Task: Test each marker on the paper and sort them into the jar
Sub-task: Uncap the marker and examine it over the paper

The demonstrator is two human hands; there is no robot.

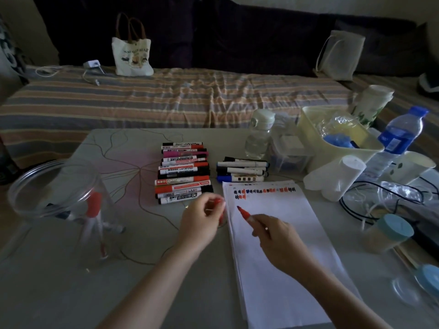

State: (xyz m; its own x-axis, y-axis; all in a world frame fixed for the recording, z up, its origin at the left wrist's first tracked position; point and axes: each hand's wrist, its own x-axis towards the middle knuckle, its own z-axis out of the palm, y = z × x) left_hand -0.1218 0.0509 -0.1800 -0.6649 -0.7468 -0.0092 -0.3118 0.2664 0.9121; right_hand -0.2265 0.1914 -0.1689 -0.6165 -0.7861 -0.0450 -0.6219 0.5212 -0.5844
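Head view: uncapped red marker poised over the test paper

Head view looks down on a grey table [59, 293]; the white paper [280, 252] lies at its middle right, with rows of black, red and blue test marks along its far edge. Right hand [278, 236] grips an uncapped red marker [248, 216], tip angled toward the paper's upper left, just below the marks; whether the tip touches the sheet cannot be told. Left hand [202, 220], just left of the paper, pinches the red cap [217, 201] between curled fingers. Further left of the paper stands the clear plastic jar [59, 200], holding a red-capped marker and others; a stacked pile of markers [183, 174] lies beyond the left hand; a smaller group of blue and black markers [242, 172] lies just beyond the paper's far edge.
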